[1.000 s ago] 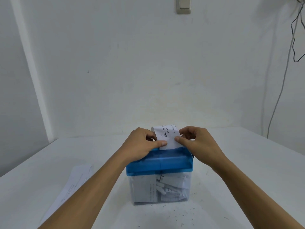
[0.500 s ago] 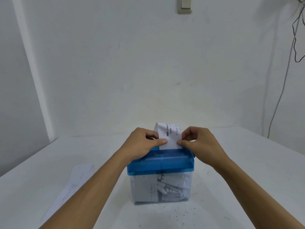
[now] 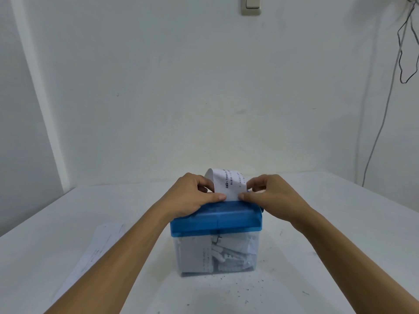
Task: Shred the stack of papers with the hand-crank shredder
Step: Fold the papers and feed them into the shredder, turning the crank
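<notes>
The shredder stands in the middle of the white counter (image 3: 340, 223), close in front of the person. It has a blue lid (image 3: 217, 217) on top of a clear bin (image 3: 181, 252). Through the wall of the bin one sees white paper shreds (image 3: 229, 257), which fill it to a good part. A narrow printed sheet (image 3: 230, 183) stands upright in the top of the lid, and its upper end curls over toward the back. The left grip (image 3: 192, 197), a bare hand, holds the left edge of this sheet: the thumb lies flat on the front of the paper, just above the lid, and the other fingers are curled behind. The right grip (image 3: 275, 197) holds the right edge in the same way, with the thumb at the front and the fingers bent behind. The two thumb tips are near one another, with only a small strip of paper between them. Both hands rest on the top of the lid. The crank I cannot make out; the right hand covers that side. The stack of papers (image 3: 95, 252) lies flat on the counter, to the left of the shredder and apart from it. Small dark specks (image 3: 249, 288) are scattered on the counter in front of the bin. On the wall behind there is a light switch (image 3: 251, 5), and a thin cable (image 3: 381, 123) hangs down at the right.
</notes>
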Demonstrator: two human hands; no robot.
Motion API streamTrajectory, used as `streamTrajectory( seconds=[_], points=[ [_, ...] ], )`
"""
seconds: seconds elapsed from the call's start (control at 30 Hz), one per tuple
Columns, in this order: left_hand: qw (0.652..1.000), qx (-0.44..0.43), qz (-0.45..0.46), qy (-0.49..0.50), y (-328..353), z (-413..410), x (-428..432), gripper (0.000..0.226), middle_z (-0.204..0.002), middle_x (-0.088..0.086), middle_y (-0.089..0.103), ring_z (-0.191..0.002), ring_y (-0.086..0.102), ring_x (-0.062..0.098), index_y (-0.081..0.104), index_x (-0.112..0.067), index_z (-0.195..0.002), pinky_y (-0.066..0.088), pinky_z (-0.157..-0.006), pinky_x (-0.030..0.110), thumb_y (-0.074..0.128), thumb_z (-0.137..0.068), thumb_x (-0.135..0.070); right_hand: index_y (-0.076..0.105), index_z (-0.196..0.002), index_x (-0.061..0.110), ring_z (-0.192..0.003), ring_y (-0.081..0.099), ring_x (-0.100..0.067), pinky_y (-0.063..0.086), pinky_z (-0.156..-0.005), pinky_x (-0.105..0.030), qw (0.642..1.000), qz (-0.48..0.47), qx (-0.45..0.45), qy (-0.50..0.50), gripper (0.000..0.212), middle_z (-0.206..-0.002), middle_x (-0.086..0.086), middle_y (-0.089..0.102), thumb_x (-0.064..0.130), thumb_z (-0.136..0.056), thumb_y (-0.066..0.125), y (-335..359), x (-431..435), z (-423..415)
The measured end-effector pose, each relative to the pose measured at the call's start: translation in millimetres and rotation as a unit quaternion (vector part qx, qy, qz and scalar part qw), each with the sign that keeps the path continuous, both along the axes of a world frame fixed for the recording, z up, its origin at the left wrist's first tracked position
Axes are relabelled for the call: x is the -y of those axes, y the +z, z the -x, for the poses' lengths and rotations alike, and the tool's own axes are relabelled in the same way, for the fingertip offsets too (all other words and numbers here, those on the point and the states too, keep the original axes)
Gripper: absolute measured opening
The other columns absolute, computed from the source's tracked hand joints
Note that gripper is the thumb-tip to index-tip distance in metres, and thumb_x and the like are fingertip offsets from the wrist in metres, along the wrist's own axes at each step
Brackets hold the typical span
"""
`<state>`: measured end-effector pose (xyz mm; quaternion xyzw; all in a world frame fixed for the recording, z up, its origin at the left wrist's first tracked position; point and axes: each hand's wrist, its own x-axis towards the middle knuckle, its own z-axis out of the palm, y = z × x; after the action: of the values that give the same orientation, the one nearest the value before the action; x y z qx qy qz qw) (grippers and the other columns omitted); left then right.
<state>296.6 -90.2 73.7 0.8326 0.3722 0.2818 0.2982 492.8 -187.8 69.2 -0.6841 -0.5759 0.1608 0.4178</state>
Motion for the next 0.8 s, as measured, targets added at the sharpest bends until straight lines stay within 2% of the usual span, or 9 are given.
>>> streamTrajectory(
  seconds=[0.07, 0.13, 0.23, 0.3, 0.37, 0.53, 0.63, 0.7, 0.8],
  points=[
    [1.0, -0.003, -0.001, -0.004, 0, 0, 1, 0.022, -0.106, -0.019, 0.068, -0.092, 0.065, 0.005, 0.075, -0.032, -0.104, 0.053, -0.072, 0.016, 0.077, -0.085, -0.043, 0.065, -0.107, 0.034, -0.1, 0.057, -0.005, 0.048, -0.071, -0.016, 0.998, -0.057, 0.022, -0.018, 0.021, -0.109, 0.015, 0.061, 0.018, -0.093, 0.063, -4, 3, -6],
    [1.0, -0.001, 0.003, -0.007, 0, 0, 2, 0.019, -0.107, -0.02, 0.066, -0.092, 0.064, 0.005, 0.073, -0.034, -0.103, 0.051, -0.067, 0.014, 0.076, -0.086, -0.041, 0.059, -0.113, 0.036, -0.108, 0.054, -0.003, 0.052, -0.09, -0.024, 0.991, -0.107, 0.054, -0.051, 0.043, -0.119, 0.015, 0.058, 0.0, -0.091, 0.055, -12, 9, -14],
    [1.0, 0.001, 0.006, -0.006, 0, -2, 1, 0.021, -0.111, -0.015, 0.07, -0.094, 0.065, 0.007, 0.074, -0.032, -0.105, 0.053, -0.073, 0.016, 0.076, -0.086, -0.041, 0.045, -0.134, 0.035, -0.127, 0.042, -0.004, 0.039, -0.112, -0.029, 0.984, -0.056, 0.163, -0.034, 0.068, -0.14, 0.015, 0.046, -0.012, -0.086, 0.047, -36, 18, -23],
    [1.0, -0.001, 0.008, 0.001, 0, -2, 1, 0.024, -0.113, -0.013, 0.069, -0.094, 0.065, 0.01, 0.073, -0.03, -0.108, 0.054, -0.072, 0.018, 0.076, -0.086, -0.041, 0.028, -0.145, 0.035, -0.136, 0.037, -0.007, 0.033, -0.114, -0.028, 0.978, -0.026, 0.209, -0.007, 0.072, -0.152, 0.013, 0.034, -0.005, -0.09, 0.051, -54, 21, -27],
    [1.0, -0.006, 0.01, 0.003, 1, -3, 2, 0.028, -0.115, -0.011, 0.069, -0.095, 0.065, 0.012, 0.073, -0.027, -0.111, 0.053, -0.07, 0.017, 0.076, -0.086, -0.04, 0.017, -0.148, 0.036, -0.142, 0.029, -0.007, 0.027, -0.117, -0.024, 0.97, -0.043, 0.239, 0.01, 0.074, -0.158, 0.014, 0.023, 0.005, -0.094, 0.057, -68, 17, -29],
    [1.0, -0.004, 0.017, 0.005, 1, -3, 2, 0.02, -0.11, -0.012, 0.071, -0.092, 0.066, 0.01, 0.073, -0.031, -0.104, 0.053, -0.073, 0.018, 0.077, -0.086, -0.039, 0.001, -0.154, 0.035, -0.151, -0.012, -0.004, 0.002, -0.124, -0.028, 0.943, -0.06, 0.326, 0.009, 0.085, -0.164, 0.017, -0.001, 0.026, -0.096, 0.063, -89, 0, -31],
    [1.0, -0.006, 0.013, 0.007, 2, -2, 2, 0.016, -0.104, -0.013, 0.072, -0.092, 0.067, 0.009, 0.073, -0.034, -0.099, 0.056, -0.081, 0.025, 0.078, -0.085, -0.039, -0.007, -0.156, 0.03, -0.152, -0.008, -0.006, 0.0, -0.124, -0.027, 0.947, -0.026, 0.319, 0.018, 0.086, -0.165, 0.013, -0.004, 0.024, -0.1, 0.057, -98, -3, -24],
    [1.0, -0.011, 0.009, 0.012, 2, -3, 3, 0.015, -0.1, -0.014, 0.072, -0.091, 0.067, 0.009, 0.072, -0.034, -0.098, 0.056, -0.083, 0.027, 0.078, -0.085, -0.039, -0.001, -0.156, 0.028, -0.151, 0.002, -0.008, 0.004, -0.123, -0.026, 0.946, -0.022, 0.324, 0.015, 0.079, -0.163, 0.01, 0.004, 0.031, -0.1, 0.054, -101, -2, -19],
    [1.0, -0.024, 0.004, 0.012, 2, -4, 4, 0.016, -0.1, -0.017, 0.07, -0.09, 0.066, 0.005, 0.07, -0.035, -0.101, 0.054, -0.079, 0.023, 0.076, -0.086, -0.039, 0.009, -0.156, 0.021, -0.143, 0.019, -0.012, 0.019, -0.12, -0.027, 0.94, -0.018, 0.341, -0.007, 0.076, -0.156, 0.004, 0.018, 0.043, -0.099, 0.053, -103, -2, -14]
  ],
)
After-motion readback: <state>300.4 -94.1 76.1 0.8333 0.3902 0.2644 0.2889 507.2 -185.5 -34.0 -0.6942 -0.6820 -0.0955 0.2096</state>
